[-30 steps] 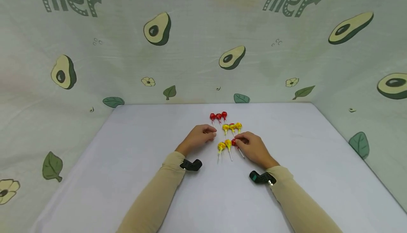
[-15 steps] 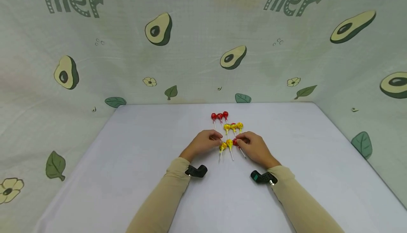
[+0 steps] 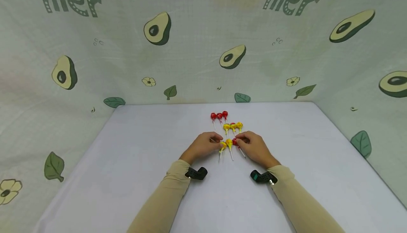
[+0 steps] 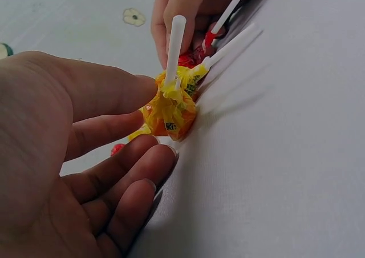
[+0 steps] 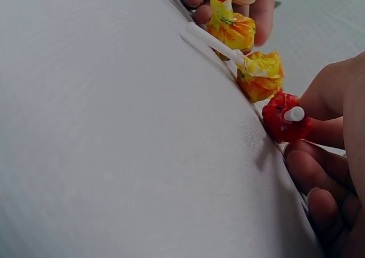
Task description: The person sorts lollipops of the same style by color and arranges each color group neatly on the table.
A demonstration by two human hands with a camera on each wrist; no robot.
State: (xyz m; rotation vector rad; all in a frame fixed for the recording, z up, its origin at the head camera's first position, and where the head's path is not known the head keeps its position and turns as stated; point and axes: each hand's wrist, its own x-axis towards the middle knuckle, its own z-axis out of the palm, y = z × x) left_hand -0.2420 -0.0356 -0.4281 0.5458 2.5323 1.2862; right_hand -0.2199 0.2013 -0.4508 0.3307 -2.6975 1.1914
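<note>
At the near end of the lollipop group, my left hand (image 3: 203, 145) pinches a yellow lollipop (image 4: 171, 121) by its wrapped head between thumb and forefinger, its white stick toward me. My right hand (image 3: 255, 149) holds the head of a red lollipop (image 5: 280, 121) between thumb and fingers, the stick pointing at the wrist camera. Between these two lies another yellow lollipop (image 5: 261, 80), its head close against both neighbours. Together they form a front row of three heads side by side. In the left wrist view, the other fingers of my left hand are loosely bent near the tabletop.
Behind the front row lie more yellow lollipops (image 3: 226, 127), with a bit of red showing among them. Farther back are three red lollipops (image 3: 219, 116) in a row. A white cloth covers the table (image 3: 143, 137); an avocado-print curtain (image 3: 190, 67) hangs behind it.
My left hand has moved right and toward me, from beside the rows onto the left yellow lollipop, whose head has shifted slightly right toward its neighbour. My right hand stays on the red lollipop.
</note>
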